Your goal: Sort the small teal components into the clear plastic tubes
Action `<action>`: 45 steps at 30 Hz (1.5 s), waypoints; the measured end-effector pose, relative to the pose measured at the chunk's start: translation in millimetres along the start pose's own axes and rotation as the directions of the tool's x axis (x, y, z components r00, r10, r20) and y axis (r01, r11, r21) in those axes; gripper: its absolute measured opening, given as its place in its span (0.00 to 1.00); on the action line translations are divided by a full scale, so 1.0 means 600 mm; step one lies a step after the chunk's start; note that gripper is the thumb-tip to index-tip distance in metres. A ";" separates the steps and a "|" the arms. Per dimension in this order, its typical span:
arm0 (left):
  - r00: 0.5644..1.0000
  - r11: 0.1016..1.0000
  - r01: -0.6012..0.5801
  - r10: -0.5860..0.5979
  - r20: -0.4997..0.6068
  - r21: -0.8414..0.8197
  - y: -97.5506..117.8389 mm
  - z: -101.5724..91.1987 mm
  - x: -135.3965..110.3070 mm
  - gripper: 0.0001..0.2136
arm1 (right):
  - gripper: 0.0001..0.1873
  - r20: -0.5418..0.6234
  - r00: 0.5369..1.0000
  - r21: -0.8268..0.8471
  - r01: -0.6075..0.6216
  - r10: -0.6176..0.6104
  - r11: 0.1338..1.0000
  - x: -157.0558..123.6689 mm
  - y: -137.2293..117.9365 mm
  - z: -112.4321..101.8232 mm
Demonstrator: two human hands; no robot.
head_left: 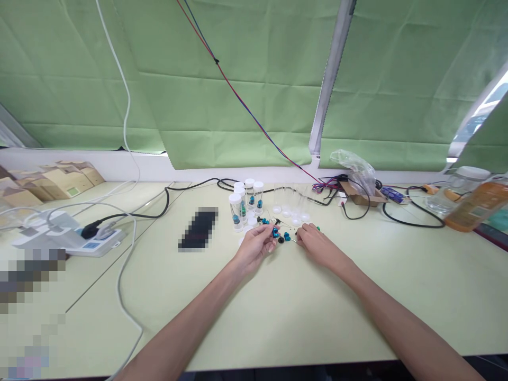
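My left hand (256, 246) pinches a small shiny blue part (275, 232) between thumb and fingers, just above the table. To its right, my right hand (319, 246) is closed with its fingertips down at the tabletop; what it grips is hidden. A thin pale rod (294, 241) shows by its fingertips; I cannot tell if it is held. Between the hands lie another blue part (287, 236) and a round black piece (281, 240). More small blue, black and metal pieces are scattered just behind my left fingers.
Several clear tubes with white caps (235, 198), holding blue or green parts, stand behind my left hand. Clear tubes on white bases (296, 203) stand right of them. A blurred black rectangle (198, 228), a power strip (95, 241), cables, a cardboard box (363, 196) and bottles (478, 206) lie around.
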State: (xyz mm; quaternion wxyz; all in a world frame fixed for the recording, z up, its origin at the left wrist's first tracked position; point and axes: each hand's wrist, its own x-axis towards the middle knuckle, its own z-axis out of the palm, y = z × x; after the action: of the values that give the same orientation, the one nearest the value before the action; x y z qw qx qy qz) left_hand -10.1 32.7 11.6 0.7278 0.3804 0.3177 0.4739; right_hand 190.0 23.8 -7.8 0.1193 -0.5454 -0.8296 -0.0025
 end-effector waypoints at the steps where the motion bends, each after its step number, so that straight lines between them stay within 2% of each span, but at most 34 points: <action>1: 1.000 1.000 0.000 0.000 -0.002 -0.003 0.000 0.000 0.000 0.10 | 0.08 -0.002 1.000 0.000 -0.010 0.010 1.000 0.000 0.000 -0.001; 8: 1.000 1.000 0.009 -0.009 -0.001 -0.013 -0.002 -0.001 -0.001 0.09 | 0.07 -0.030 0.989 0.123 -0.140 0.145 0.982 0.001 -0.004 -0.008; 11: 1.000 1.000 0.012 -0.013 -0.001 -0.014 -0.003 -0.001 -0.001 0.09 | 0.07 -0.079 0.986 0.199 -0.131 0.149 0.971 0.004 -0.001 -0.005; 14: 1.000 1.000 0.017 -0.017 -0.001 -0.015 -0.003 0.001 -0.002 0.09 | 0.06 -0.147 0.979 0.345 -0.086 0.144 0.935 0.008 0.002 -0.002; 19: 1.000 1.000 0.020 -0.020 -0.001 -0.016 -0.003 0.002 -0.002 0.09 | 0.04 -0.215 0.957 0.590 -0.032 0.196 0.806 0.010 -0.007 -0.004; 24: 1.000 1.000 0.021 -0.021 0.005 -0.010 -0.005 0.001 -0.002 0.10 | 0.13 -0.233 0.937 0.781 0.020 0.262 0.624 0.011 -0.019 -0.009; 27: 1.000 1.000 0.024 -0.024 0.005 -0.008 -0.007 0.000 -0.001 0.11 | 0.09 -0.218 0.945 0.842 0.056 0.245 0.536 0.014 -0.019 -0.008; 38: 1.000 1.000 0.027 -0.027 0.004 0.005 -0.009 0.000 0.000 0.12 | 0.15 -0.084 0.969 0.984 0.044 0.232 0.174 0.016 -0.022 -0.014; 41: 1.000 1.000 0.024 -0.024 0.010 0.012 -0.008 0.001 -0.002 0.12 | 0.17 -0.072 0.975 0.992 0.047 0.212 0.118 0.016 -0.022 -0.015; 45: 1.000 1.000 0.022 -0.022 0.005 0.017 -0.008 0.002 -0.002 0.12 | 0.20 -0.064 0.971 0.993 0.040 0.230 0.109 0.016 -0.025 -0.015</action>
State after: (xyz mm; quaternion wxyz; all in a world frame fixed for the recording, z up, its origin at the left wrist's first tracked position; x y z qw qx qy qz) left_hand -7.4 30.1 8.0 0.7307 0.3843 0.3239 0.4620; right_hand 174.8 25.4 5.0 0.5347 -0.3764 -0.5665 0.5015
